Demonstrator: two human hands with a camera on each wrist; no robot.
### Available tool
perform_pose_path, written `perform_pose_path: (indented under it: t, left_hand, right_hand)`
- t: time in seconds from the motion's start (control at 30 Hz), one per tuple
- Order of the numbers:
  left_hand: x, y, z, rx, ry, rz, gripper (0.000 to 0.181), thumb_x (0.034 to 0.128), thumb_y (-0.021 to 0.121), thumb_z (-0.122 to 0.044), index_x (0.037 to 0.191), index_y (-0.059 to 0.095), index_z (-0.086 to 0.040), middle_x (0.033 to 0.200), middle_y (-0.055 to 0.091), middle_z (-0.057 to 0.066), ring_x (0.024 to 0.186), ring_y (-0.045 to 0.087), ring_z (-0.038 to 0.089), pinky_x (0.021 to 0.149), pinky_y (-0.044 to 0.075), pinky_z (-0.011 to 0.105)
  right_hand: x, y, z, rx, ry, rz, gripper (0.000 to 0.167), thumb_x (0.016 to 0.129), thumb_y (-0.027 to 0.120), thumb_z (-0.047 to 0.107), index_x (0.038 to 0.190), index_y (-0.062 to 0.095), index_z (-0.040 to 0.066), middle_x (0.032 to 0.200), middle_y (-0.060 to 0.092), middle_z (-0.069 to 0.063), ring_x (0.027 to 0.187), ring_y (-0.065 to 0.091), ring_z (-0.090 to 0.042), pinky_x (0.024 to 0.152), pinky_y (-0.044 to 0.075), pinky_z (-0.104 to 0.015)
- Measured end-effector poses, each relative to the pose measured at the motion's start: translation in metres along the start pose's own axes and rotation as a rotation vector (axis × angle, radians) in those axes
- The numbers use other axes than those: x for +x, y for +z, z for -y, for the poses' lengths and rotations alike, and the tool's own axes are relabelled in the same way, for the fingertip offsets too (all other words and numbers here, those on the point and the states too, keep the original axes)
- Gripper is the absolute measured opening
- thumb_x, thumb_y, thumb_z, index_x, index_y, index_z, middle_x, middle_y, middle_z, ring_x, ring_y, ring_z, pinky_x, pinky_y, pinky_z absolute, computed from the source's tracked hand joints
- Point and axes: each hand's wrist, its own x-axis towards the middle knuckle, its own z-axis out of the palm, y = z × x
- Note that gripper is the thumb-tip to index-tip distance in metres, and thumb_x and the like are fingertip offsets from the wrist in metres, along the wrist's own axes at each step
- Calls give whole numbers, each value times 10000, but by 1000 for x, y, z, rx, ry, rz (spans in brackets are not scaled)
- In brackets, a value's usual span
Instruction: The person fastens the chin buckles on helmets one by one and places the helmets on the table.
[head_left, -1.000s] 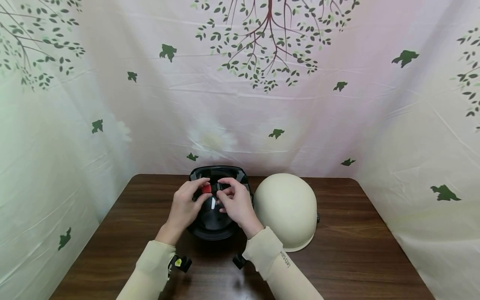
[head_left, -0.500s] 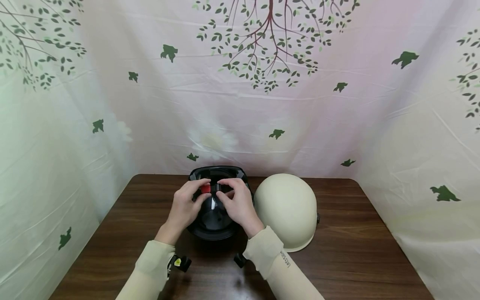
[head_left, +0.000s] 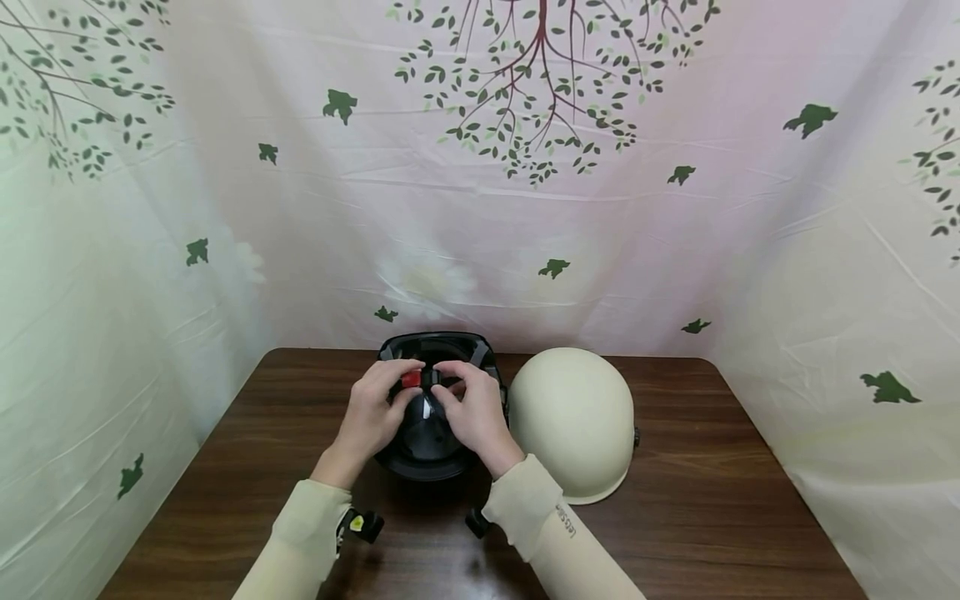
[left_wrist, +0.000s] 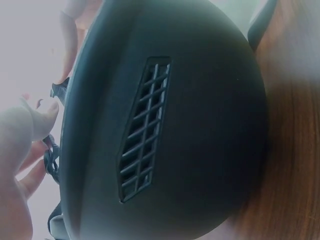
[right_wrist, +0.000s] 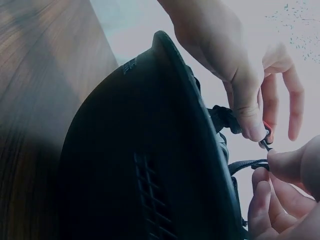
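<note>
A black helmet [head_left: 427, 442] lies with its hollow side up on the table. Over its opening, my left hand [head_left: 370, 412] pinches a red buckle piece [head_left: 411, 379] between thumb and fingers. Facing it, my right hand [head_left: 480, 412] pinches a black buckle piece [head_left: 435, 377] on a strap. The two pieces are close together; whether they touch cannot be told. In the right wrist view, the red piece [right_wrist: 269, 131] shows at the left thumb tip, and a black strap [right_wrist: 245, 165] runs to my right fingers. Vent slots mark the helmet's side [left_wrist: 200, 120] in the left wrist view.
A cream helmet [head_left: 572, 421] rests dome up just right of the black one, with a small dark knob at its right side. The brown wooden table [head_left: 712, 500] ends at a hanging patterned cloth [head_left: 480, 233] behind and at both sides.
Over the last second, the right fingers have shifted slightly and drawn closer together around the black piece. The left hand keeps its hold on the red piece, almost unmoved.
</note>
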Motion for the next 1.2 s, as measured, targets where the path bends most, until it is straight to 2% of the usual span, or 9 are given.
perform_pose_path:
  t: [0.13,0.37,0.8,1.2]
  left_hand:
    - [-1,1,1,3,13,-13,485,776,870,91,1213,734,-67,1171,757,92,1063,686,273,909,569,453]
    - [1,0,-2,-16,-4,21,467,804,858,74,1229,729,-72,1180,754,94,1073,680,264,927,557,431]
    - [0,1,-4,-21,-22,31,452,815,851,75,1222,728,-80,1167,757,88,1064,681,260,943,554,415]
    - [0,2,-6,-19,-10,27,419,790,866,82,1158,735,-71,1121,760,83,1034,680,255,927,548,422]
  right_hand:
    - [-1,0,1,1,-4,0,276,979,749,84,1252,746,126,1234,742,-45,913,733,-188,725,604,-314]
    - [-1,4,3,4,-19,8,278,974,750,70,1246,755,123,1186,763,-45,882,732,-170,679,585,-276]
    - [-3,4,3,4,-15,6,265,972,748,61,1231,762,112,1167,770,-44,872,729,-167,687,588,-279]
    - [-6,5,4,8,-4,-1,246,969,750,58,1212,766,95,1142,775,-55,881,722,-162,719,599,-300]
